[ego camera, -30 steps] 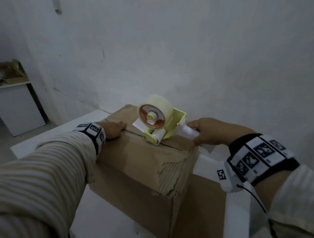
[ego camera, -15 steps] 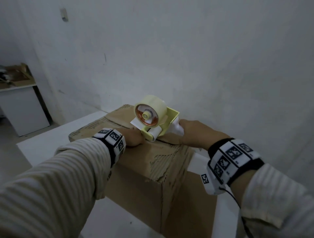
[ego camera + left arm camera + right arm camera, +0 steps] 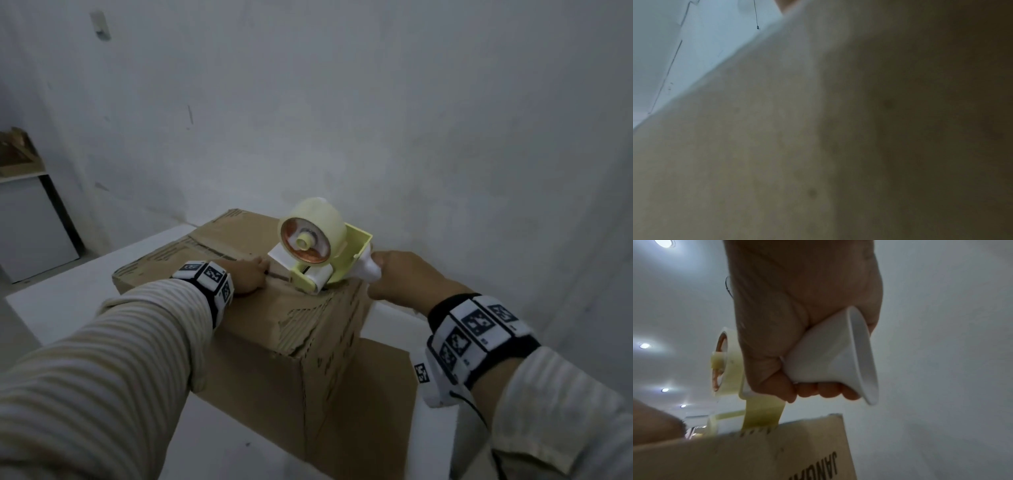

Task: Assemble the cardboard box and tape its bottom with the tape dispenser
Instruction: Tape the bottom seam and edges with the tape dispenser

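Box: the cardboard box point(image 3: 239, 329) stands on the white desk point(image 3: 68, 291), folded flaps up, torn at the near corner.
Right grip: my right hand point(image 3: 404, 281) curls tight round the white handle point(image 3: 830, 353) of the tape dispenser point(image 3: 318, 250), its roller set on the box's top edge nearest me.
Tape: a pale strip point(image 3: 764, 413) runs from the roll down onto the box's edge.
Left grip: my left hand point(image 3: 245, 277) lies on the flaps just beside the dispenser; I cannot tell how its fingers lie.
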`<state>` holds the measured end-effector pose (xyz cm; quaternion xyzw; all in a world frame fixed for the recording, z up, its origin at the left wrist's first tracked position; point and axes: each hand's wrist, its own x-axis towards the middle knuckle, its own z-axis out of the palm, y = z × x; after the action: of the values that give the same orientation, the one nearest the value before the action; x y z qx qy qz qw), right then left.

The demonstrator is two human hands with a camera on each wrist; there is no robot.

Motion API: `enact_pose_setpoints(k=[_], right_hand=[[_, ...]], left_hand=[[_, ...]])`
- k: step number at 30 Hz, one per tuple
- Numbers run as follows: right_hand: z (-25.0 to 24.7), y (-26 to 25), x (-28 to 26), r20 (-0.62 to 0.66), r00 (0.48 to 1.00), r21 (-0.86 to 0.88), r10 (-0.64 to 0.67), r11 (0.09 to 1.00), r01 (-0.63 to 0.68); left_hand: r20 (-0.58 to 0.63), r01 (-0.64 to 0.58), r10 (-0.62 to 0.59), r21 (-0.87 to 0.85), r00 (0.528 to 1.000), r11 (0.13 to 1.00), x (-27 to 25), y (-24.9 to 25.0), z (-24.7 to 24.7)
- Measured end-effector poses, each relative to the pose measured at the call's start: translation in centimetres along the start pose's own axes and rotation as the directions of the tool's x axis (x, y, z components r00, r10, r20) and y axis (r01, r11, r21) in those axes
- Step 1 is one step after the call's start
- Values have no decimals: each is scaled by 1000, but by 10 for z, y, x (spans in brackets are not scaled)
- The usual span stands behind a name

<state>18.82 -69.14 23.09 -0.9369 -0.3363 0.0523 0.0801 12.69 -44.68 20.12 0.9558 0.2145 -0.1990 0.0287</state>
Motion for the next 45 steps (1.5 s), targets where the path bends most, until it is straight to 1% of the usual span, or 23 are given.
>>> enact_pose_setpoints(k=[2,4,5,7,9,10,12,13,14,16,19,20,22,25,27,29,32,36,39,45], right_hand=[[-9,10,-11,2,1000,22,25,999,-25],[-14,17,-19,-15,999,21,42,999,-42],[-15,18,-22,-26,999,11,45,999,-45],[-14,16,-24,-47,998,-13,48,999,-49],[-13,14,-23,-64,997,-23,37,999,-38],[-12,13,-23,-72,997,-19,34,999,-36],[-12,12,-24,-85,996,-7,40,999,-41],[-12,11,-24,-88,995,-3,46,999,-47],[-11,11,-24,-91,994,-1,51,999,-52],[-12,9,-26,-96,994,2,52,999,-52],[-14,4,-32,-102,994,0,35,999,-36],[-14,2,-33,-106,994,5,33,999,-33],[-12,1,-34,-121,992,17,41,999,-39],[-5,2,-31,-138,987,72,83,995,-74],[3,3,-29,-140,985,126,104,988,-87],[10,1,-27,-149,983,159,103,984,-79],[14,-1,-28,-161,982,178,98,982,-69],[12,5,-38,-154,982,162,108,983,-83],[16,6,-46,-162,981,150,109,985,-85],[14,13,-69,-147,981,123,127,986,-109]], left_hand=[[6,-5,5,21,1000,1000,-2,0,-3],[5,2,-2,-19,1000,1000,-5,-3,-3],[-3,-3,3,-41,1000,999,-8,-3,-3],[-56,-26,22,-65,998,998,-14,3,-3],[-94,-91,79,-125,992,988,-22,12,0],[-89,-152,139,-172,986,973,-26,20,2],[-38,-285,284,-230,958,930,-38,37,5],[-20,-314,318,-231,948,921,-42,44,7],[-12,-320,327,-230,945,919,-45,51,8],[-41,-283,280,-204,959,937,-50,60,11],[-74,-161,154,-107,985,981,-59,69,13],[-82,-139,131,-110,988,984,-56,69,16],[-121,-133,115,-148,986,980,-52,67,20],[-181,-124,88,-197,979,972,-52,60,21],[-202,-127,91,-172,975,977,-55,56,20],[-212,-150,120,-133,970,980,-56,50,20],[-193,-172,148,-113,970,979,-50,34,20],[-189,-173,156,-79,969,982,-46,21,22],[-164,-180,165,-84,973,980,-41,16,23],[-135,-157,146,-73,980,985,-43,17,22]])
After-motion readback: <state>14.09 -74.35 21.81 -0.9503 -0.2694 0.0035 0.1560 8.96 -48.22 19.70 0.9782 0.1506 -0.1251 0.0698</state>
